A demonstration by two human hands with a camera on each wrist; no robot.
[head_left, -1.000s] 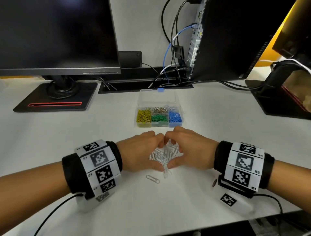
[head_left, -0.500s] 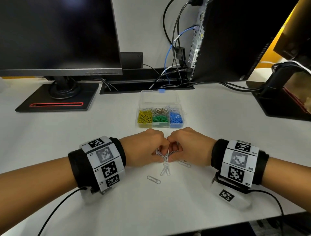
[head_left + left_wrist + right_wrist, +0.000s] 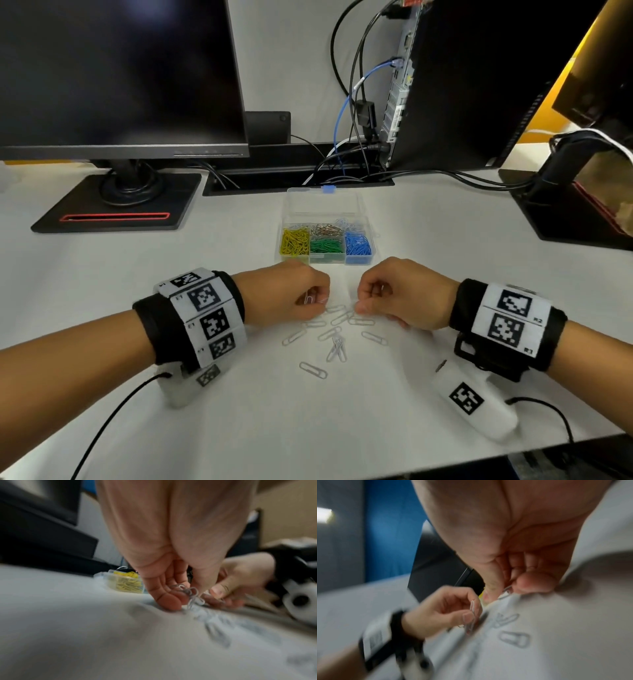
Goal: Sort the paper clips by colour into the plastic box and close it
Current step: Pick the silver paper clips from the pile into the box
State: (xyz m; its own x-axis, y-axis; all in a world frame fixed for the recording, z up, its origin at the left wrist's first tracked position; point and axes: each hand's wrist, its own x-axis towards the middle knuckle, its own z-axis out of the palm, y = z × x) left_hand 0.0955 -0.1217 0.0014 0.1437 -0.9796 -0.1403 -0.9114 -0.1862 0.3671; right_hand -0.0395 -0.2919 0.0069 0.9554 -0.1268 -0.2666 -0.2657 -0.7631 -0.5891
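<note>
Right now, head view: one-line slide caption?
Both hands, left hand and right hand, gathering white paper clips before open plastic box.

Dark monitor (image 3: 116, 75) on black stand (image 3: 116, 205), rear left of white surface (image 3: 308, 428); computer tower (image 3: 479, 85) rear right; cables (image 3: 352, 102) between.

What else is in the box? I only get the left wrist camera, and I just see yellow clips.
Observer: The head view shows green clips and blue clips beside the yellow, and silver clips behind, in the plastic box.
Operator: Is it shut?
Observer: No, the lid lies open behind it.
Operator: Is my other hand holding a clip?
Observer: Yes. In the right wrist view, the right hand pinches a white clip between thumb and fingers.
</note>
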